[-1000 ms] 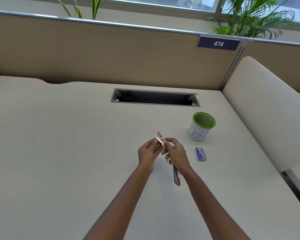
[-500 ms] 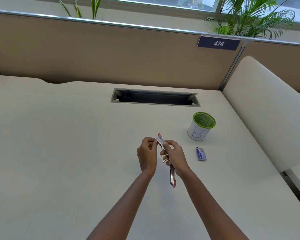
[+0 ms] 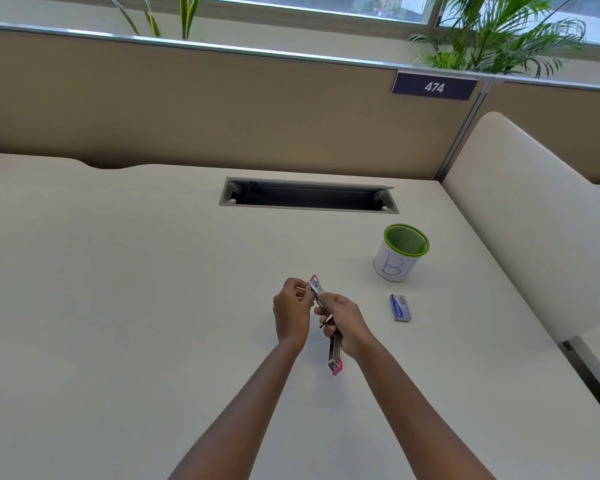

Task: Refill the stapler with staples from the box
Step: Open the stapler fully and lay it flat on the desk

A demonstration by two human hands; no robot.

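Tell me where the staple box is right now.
In the head view the staple box lies flat on the desk, right of the right hand and just in front of the green-rimmed cup, untouched.

Before you: cream desk (image 3: 118,289) with cable slot (image 3: 309,199); tan partition (image 3: 187,109), plate "474" (image 3: 434,86); window plants (image 3: 492,32); daylight.
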